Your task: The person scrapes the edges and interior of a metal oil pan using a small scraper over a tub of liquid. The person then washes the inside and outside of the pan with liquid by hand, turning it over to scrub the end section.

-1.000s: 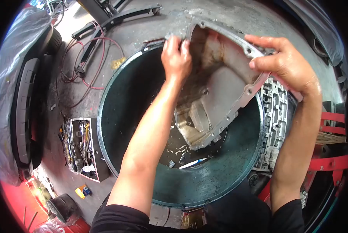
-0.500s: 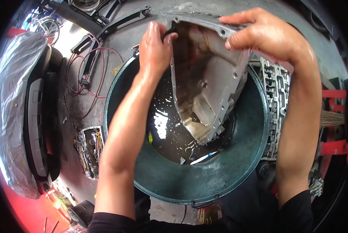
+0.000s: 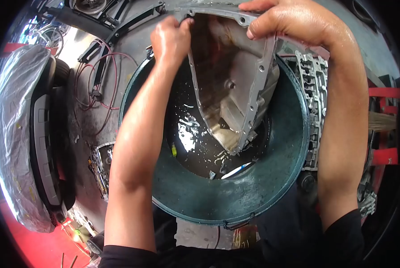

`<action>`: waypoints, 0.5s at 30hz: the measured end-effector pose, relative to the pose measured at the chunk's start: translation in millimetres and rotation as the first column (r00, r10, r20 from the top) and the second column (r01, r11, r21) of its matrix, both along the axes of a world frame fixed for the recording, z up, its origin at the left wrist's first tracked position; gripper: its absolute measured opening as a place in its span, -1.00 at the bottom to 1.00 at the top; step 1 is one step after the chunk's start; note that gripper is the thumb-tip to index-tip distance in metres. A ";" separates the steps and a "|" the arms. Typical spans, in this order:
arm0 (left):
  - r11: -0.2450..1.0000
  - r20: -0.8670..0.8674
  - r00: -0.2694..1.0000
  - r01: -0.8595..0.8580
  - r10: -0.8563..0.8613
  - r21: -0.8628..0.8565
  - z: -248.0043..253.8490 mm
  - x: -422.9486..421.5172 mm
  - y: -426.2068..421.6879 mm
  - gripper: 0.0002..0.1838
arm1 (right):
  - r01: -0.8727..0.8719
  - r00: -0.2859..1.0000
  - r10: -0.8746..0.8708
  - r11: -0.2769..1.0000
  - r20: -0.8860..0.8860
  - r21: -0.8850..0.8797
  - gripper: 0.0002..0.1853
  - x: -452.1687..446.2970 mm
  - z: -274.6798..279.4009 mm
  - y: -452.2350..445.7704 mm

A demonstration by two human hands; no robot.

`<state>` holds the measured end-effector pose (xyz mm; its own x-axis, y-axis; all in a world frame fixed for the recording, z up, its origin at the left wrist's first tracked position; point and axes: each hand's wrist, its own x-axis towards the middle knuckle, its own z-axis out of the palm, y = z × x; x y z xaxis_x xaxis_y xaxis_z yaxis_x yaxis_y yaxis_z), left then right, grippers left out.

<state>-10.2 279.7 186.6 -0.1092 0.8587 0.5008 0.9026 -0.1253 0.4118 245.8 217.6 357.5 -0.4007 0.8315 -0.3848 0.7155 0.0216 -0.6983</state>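
Pan (image 3: 247, 73) swung leftward | brown-stained inside, holed grey rim (image 3: 256, 85) | left fingers (image 3: 187, 22), right fingers (image 3: 256, 29) clamped on it

Green bucket (image 3: 271, 196); grey metal housing (image 3: 249, 62); black sleeves (image 3: 127, 256).

There's a pan (image 3: 245, 67) over the tub (image 3: 227, 196), a toolbox (image 3: 103, 161) by its left rim, an engine part (image 3: 313, 111) by its right.

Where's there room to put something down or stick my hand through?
A small bit of grey floor shows between the red hose, the green tub and the toolbox. A hand might fit between the metal pan and the tub's near wall. It's crowded right of the tub, by the long metal part.
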 end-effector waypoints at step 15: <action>0.783 -0.606 0.733 0.557 -0.308 0.277 -21.5 -8.4 -47.8 -0.70 | -0.031 0.981 -0.005 0.983 0.196 0.182 -0.41 -9.1 -14.4 0.1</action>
<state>-18.5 231.9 165.1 0.5934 0.4351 0.6772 0.7526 -0.5984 -0.2750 236.7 217.7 343.1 -0.3443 0.8902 -0.2982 0.8361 0.1463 -0.5287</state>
